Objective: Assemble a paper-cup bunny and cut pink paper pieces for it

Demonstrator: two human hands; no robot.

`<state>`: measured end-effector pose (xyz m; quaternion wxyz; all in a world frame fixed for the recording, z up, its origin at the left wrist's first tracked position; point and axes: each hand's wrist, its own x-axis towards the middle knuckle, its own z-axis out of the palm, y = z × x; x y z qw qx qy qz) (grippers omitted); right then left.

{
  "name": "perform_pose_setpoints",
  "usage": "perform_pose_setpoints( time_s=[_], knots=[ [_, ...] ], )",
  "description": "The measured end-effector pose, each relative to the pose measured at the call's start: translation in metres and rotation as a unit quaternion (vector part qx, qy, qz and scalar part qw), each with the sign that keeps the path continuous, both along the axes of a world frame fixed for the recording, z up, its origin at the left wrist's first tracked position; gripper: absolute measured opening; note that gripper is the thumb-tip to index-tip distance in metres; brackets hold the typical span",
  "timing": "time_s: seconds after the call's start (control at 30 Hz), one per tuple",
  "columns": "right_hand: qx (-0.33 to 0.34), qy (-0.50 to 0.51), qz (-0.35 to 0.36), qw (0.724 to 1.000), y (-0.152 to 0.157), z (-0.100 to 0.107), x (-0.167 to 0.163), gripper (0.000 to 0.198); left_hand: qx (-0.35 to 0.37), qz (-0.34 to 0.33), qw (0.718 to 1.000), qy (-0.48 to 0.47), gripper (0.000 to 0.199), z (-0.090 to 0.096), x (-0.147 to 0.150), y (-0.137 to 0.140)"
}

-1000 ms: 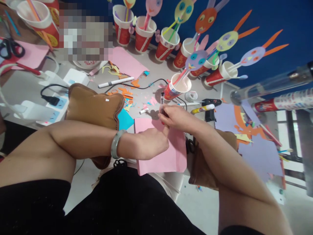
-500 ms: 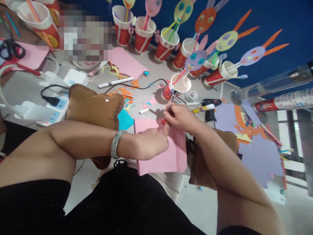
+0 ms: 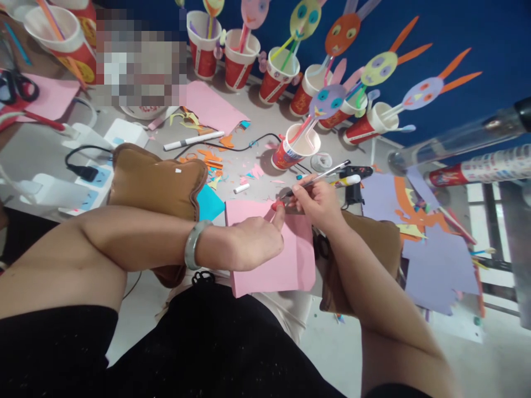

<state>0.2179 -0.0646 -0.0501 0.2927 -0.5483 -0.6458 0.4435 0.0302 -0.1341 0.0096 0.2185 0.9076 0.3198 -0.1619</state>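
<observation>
My left hand [image 3: 260,240] lies on the pink paper [image 3: 290,265], fingers curled under, with one fingertip pressing a small red piece [image 3: 277,205] at the paper's upper edge. What exactly the red piece is, I cannot make out. A pen [image 3: 326,173] slants up to the right in my right hand [image 3: 321,202], its lower end close beside the red piece. Just beyond the right hand lies a yellow marker [image 3: 347,181]. A short white cap [image 3: 241,188] rests above the pink paper.
Red paper cups [image 3: 280,77] with straws and paper animal faces line the blue wall. Brown cushions [image 3: 160,188] flank the paper. A power strip [image 3: 89,193] and scissors [image 3: 19,85] are at left; purple paper [image 3: 442,271] is at right. Scraps [image 3: 211,160] litter the table.
The pen has tipped from near upright to a slant toward the right, and my right hand has turned and shifted slightly right. My left fingertip remains on the red piece.
</observation>
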Motion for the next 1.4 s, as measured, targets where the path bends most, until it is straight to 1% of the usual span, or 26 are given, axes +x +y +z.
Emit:
perform_pose_setpoints(
  time_s=[0.1,0.23,0.33,0.43,0.5,0.57,0.63,0.73,0.83,0.87,0.93,1.03,1.1,1.2,1.23,1.3,1.4],
  knots=[
    [-0.02,0.005,0.011,1.0,-0.001,-0.001,-0.002,0.038,-0.018,0.002,1.0,0.002,0.049,0.001,0.001,0.001],
    [-0.025,0.013,0.016,0.999,-0.006,0.001,-0.001,0.037,0.001,-0.003,1.0,-0.008,0.05,-0.002,0.001,0.0],
    [-0.023,0.008,0.014,1.0,-0.011,0.003,0.001,0.037,-0.001,-0.005,1.0,-0.003,0.051,-0.002,0.001,-0.001],
    [0.014,0.01,-0.025,1.0,-0.017,0.006,0.002,0.036,-0.011,-0.006,1.0,0.001,0.051,-0.002,0.001,0.0],
    [0.063,0.029,-0.063,0.996,-0.02,0.009,0.003,0.034,-0.007,-0.008,1.0,0.003,0.05,-0.002,0.0,0.0],
    [0.109,0.055,-0.069,0.99,-0.022,0.009,0.005,0.03,0.004,-0.012,1.0,0.005,0.049,-0.002,0.0,0.0],
    [0.135,0.067,-0.03,0.988,-0.023,0.007,0.01,0.026,0.013,-0.016,1.0,0.003,0.049,-0.003,0.0,-0.001],
    [0.15,0.043,0.066,0.986,-0.023,-0.001,0.016,0.015,0.024,-0.026,0.999,-0.005,0.048,-0.004,0.0,-0.002],
    [0.149,0.019,0.155,0.976,-0.021,-0.009,0.016,0.022,0.047,-0.027,0.998,-0.014,0.049,-0.005,0.0,-0.004],
    [0.149,0.015,0.171,0.974,-0.021,-0.011,0.015,0.023,0.052,-0.023,0.998,-0.015,0.049,-0.005,0.0,-0.005],
    [0.152,0.005,0.179,0.972,-0.021,-0.015,0.012,0.021,0.057,-0.015,0.998,-0.016,0.047,-0.006,0.001,-0.006],
    [0.165,0.009,0.161,0.973,-0.022,-0.02,0.008,0.02,0.071,-0.006,0.997,-0.009,0.045,-0.009,0.002,-0.009],
    [0.177,0.015,0.143,0.974,-0.021,-0.022,0.009,0.021,0.109,-0.005,0.994,-0.011,0.044,-0.013,0.003,-0.013],
    [0.2,0.021,0.074,0.977,-0.019,-0.023,0.014,0.025,0.173,-0.014,0.984,-0.043,0.043,-0.02,0.004,-0.022],
    [0.202,0.027,0.045,0.978,-0.017,-0.024,0.016,0.027,0.174,-0.017,0.983,-0.048,0.041,-0.021,0.004,-0.024],
    [0.202,0.055,-0.002,0.978,-0.015,-0.027,0.019,0.03,0.153,-0.022,0.987,-0.044,0.037,-0.023,0.005,-0.028],
    [0.196,0.096,-0.032,0.975,-0.012,-0.032,0.021,0.033,0.114,-0.02,0.993,-0.022,0.035,-0.023,0.007,-0.029]
  ],
)
